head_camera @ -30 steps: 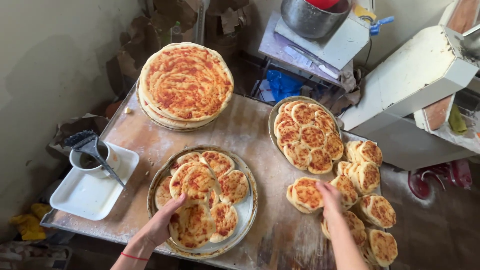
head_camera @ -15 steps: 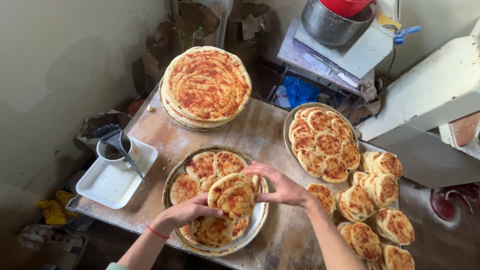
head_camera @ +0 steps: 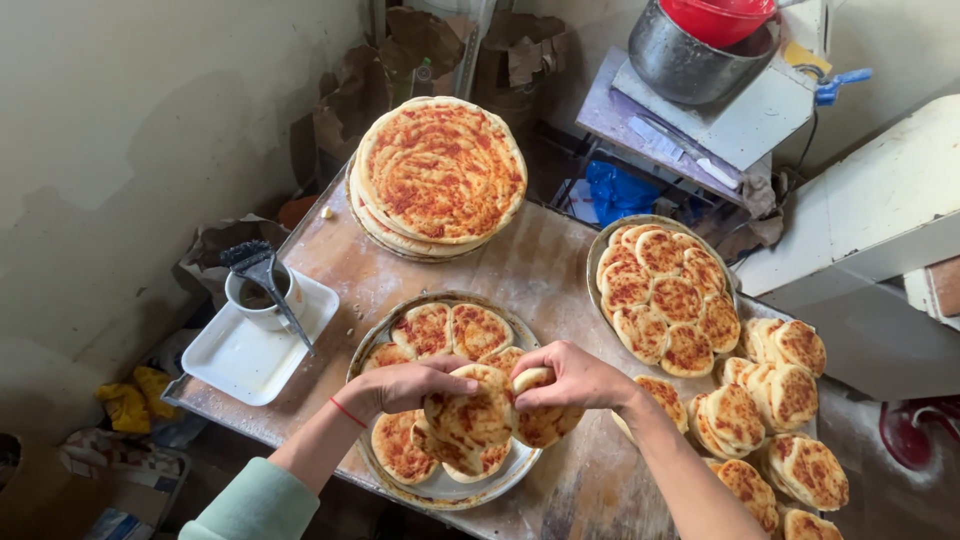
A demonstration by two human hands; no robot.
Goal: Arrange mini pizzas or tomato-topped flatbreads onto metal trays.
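Over the near round metal tray (head_camera: 365, 345) on the floured table (head_camera: 545, 265), the left hand (head_camera: 405, 385) curls its fingers around a small sauce-topped flatbread (head_camera: 478, 405), gripping its left edge. The right hand (head_camera: 572, 375) pinches a second small flatbread (head_camera: 545, 420) just beside it (the two breads touch), above others already lying on the tray. A stack of large flatbreads (head_camera: 438, 170) sits farther back.

Stained pale wall (head_camera: 130, 120), floured wooden table (head_camera: 540, 270), white cabinet (head_camera: 870, 220), torn cardboard (head_camera: 420, 40)

Left hand (head_camera: 405, 385) and right hand (head_camera: 575, 378) meet, fingers (head_camera: 455, 368) curled, apparently gripping.
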